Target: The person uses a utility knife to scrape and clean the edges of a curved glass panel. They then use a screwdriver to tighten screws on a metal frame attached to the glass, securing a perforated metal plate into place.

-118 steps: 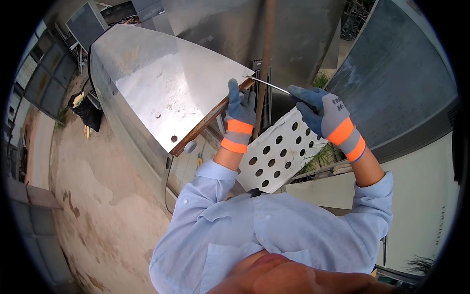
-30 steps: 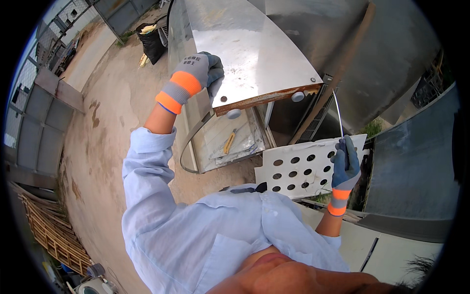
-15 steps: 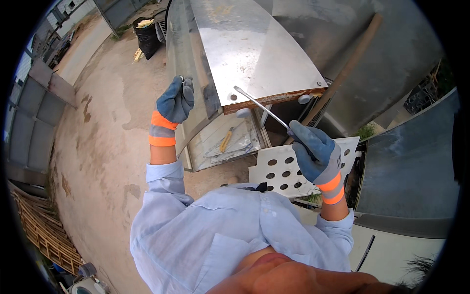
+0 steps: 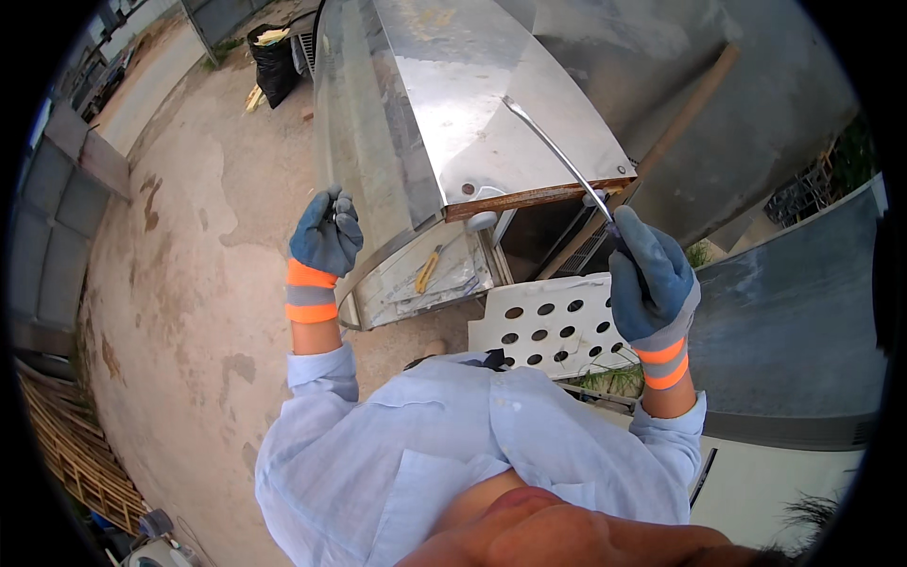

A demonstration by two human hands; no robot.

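My right hand (image 4: 652, 279), in a blue-grey glove with an orange cuff, grips a long screwdriver (image 4: 557, 156) by its dark handle. The blade points up and left over the white metal panel (image 4: 491, 113), its tip above the panel's surface. My left hand (image 4: 327, 234), gloved alike, is raised beside the curved glass (image 4: 378, 161) with its fingers curled in; what they hold is too small and covered to name. Near the panel's rusty front edge, a dark round spot (image 4: 468, 188) marks the left corner. Below that edge sits a white round foot (image 4: 482, 221).
A yellow utility knife (image 4: 429, 268) lies on the glass-sided lower part of the cabinet. Close in front is a white perforated sheet (image 4: 553, 326). A wooden pole (image 4: 690, 113) leans against grey metal sheets on the right. Farther left, a black bag (image 4: 274, 71) stands on the concrete floor.
My right hand has moved right and up with the screwdriver, whose tip has shifted farther over the panel. My left hand has dropped slightly and turned, its fingers still curled.
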